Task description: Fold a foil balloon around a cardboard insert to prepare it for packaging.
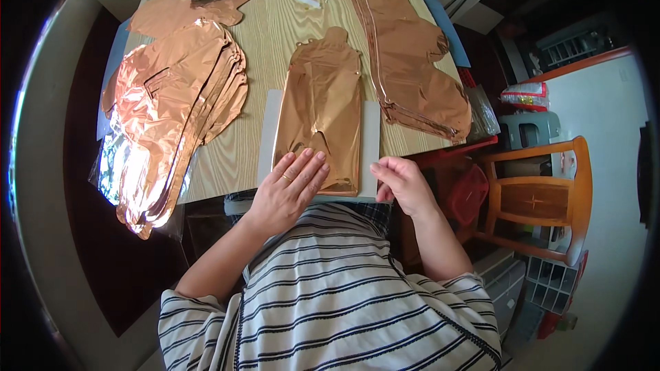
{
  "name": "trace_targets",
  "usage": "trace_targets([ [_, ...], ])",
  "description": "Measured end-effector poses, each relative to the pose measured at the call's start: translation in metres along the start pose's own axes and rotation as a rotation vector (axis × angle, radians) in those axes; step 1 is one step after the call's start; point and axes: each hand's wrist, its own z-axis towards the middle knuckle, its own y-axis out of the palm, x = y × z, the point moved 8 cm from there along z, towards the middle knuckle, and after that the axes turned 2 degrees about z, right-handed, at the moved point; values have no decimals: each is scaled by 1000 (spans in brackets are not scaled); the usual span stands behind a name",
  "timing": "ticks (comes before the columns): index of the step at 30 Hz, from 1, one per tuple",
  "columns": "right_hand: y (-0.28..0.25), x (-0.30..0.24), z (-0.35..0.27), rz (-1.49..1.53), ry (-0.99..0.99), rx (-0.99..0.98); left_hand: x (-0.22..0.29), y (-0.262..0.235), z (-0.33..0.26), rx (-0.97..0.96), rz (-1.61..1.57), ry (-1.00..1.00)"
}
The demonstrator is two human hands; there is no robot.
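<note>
Lying flat on a white card at the table edge, the copper foil balloon — light, slippery, crease-prone — is pressed by the open left hand, while the right hand pinches the card's corner — best gripped at edges.

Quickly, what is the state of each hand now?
Left hand: open, flat on the foil balloon.
Right hand: fingers curled at the white card edge; grip cannot be told.
</note>
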Motion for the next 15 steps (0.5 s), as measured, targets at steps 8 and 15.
trace_targets([
  [8,-59,-77,44,-142,-371,322,-4,1,-9,111,44,-46],
  [15,-93,-99,17,-418,-338,432,-17,-19,-9,420,-125,-287],
])
